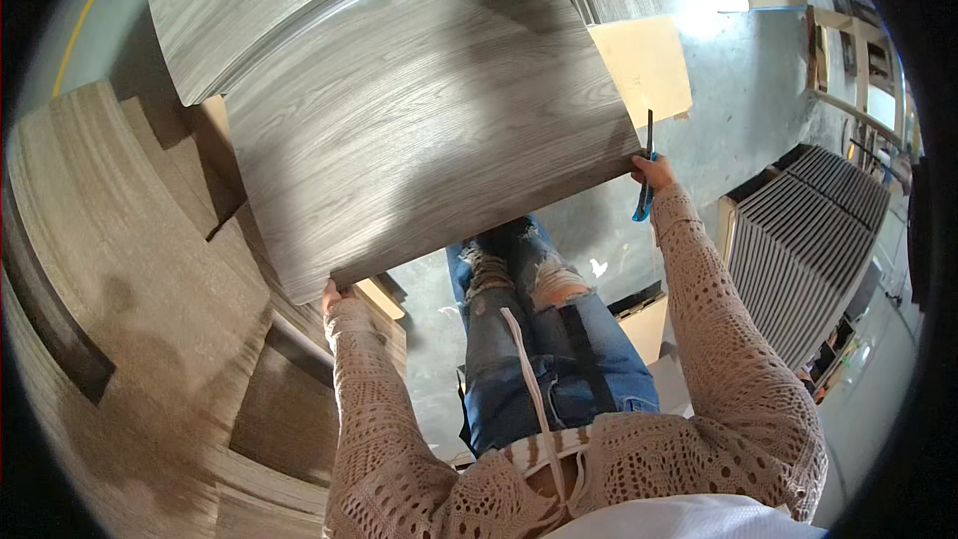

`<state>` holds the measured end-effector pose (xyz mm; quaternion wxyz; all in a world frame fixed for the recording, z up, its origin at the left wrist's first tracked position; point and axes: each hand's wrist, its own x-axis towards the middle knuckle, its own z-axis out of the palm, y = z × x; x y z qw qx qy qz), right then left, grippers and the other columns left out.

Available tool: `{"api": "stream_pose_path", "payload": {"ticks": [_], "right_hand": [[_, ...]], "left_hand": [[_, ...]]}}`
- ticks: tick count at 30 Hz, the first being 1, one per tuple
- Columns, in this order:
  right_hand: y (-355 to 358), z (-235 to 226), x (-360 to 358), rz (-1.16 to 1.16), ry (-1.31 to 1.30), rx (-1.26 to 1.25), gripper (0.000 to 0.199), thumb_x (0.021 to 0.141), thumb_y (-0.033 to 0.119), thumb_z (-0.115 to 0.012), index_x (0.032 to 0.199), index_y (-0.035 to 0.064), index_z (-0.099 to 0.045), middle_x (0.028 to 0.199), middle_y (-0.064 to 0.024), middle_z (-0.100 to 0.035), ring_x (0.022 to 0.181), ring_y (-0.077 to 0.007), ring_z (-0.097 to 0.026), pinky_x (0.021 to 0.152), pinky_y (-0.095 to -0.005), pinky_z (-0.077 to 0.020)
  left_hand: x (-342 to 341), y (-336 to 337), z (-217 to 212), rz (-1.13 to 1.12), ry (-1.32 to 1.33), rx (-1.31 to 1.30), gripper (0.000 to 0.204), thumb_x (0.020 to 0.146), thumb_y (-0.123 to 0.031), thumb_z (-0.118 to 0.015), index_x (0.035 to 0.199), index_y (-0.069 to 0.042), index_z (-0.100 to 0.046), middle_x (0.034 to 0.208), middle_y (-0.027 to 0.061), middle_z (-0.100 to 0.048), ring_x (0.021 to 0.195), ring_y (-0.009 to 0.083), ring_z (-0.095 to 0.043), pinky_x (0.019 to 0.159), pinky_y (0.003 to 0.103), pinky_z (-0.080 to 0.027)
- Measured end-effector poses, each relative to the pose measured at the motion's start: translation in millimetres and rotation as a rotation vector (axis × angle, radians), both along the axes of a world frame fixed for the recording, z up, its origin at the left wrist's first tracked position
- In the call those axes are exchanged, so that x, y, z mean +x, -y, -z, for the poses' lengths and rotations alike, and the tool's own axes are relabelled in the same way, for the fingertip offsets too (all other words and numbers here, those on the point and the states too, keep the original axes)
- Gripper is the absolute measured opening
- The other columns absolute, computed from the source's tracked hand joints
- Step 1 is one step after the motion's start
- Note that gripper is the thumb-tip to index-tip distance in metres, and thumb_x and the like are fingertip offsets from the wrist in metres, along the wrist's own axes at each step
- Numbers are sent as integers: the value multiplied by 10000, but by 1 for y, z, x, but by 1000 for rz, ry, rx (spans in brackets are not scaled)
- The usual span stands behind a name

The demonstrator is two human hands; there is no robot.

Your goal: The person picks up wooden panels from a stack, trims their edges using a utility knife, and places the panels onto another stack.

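Note:
A wide grey wood-grain panel (429, 130) lies in front of me, its near edge tilted from lower left to upper right. My left hand (337, 294) grips the panel's near left corner, with the fingers partly hidden beneath it. At the near right corner, my right hand (656, 174) is closed on a slim tool with a blue handle (643, 205) and a long dark blade pointing away from me. Its fingers also touch the panel's corner. The tool's exact kind cannot be made out.
More grey panels (249, 0) are stacked beyond. Brown wood-grain boards (130, 210) are piled on my left. A tan sheet (644, 65) lies at the far right, near a stack of dark-edged slats (813, 250). A wooden frame (858, 60) stands beyond that.

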<state>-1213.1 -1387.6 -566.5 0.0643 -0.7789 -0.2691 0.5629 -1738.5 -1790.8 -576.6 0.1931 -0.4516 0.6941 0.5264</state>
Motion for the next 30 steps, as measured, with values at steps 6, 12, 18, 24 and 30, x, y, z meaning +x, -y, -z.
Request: {"api": "stream_pose_path", "payload": {"ticks": [6,12,18,24,30], "right_hand": [[12,3,-9,100,-48,18,384,814,128,-654,1143,-9,-513,807,-38,-555,651,-156,-541,605,-317,-533],[38,-20,-42,23,-180,-254,366,850,205,-605,1168,52,-511,816,-47,-582,665,-170,-589,560,-372,-508],[89,-109,-108,-1032,55,8,320,819,247,-641,1091,84,-602,897,-82,-654,664,-180,-625,598,-354,-498],[89,-158,-94,-883,56,-31,483,764,357,-665,1133,58,-578,1050,-178,-624,977,-334,-586,844,-409,-461],[100,-178,-71,-730,265,136,436,762,331,-670,1094,59,-594,980,-152,-646,862,-313,-632,762,-414,-500]], "left_hand": [[5,-43,-27,17,78,-15,440,911,-253,-518,1204,64,-427,1189,190,-510,1077,260,-530,884,392,-478],[50,-72,-23,527,252,135,499,864,-279,-522,1286,-34,-421,1249,131,-493,1126,269,-491,911,410,-412],[103,-114,-66,1903,106,10,404,868,-281,-575,1181,-27,-563,1105,107,-627,1014,192,-585,870,304,-452],[87,-141,-133,2058,152,40,403,866,-289,-578,1181,-36,-566,1076,128,-636,981,196,-602,863,320,-455],[-9,-120,-100,2136,-108,-172,373,837,-300,-572,1074,-17,-625,893,86,-671,784,164,-628,734,289,-487]]}}
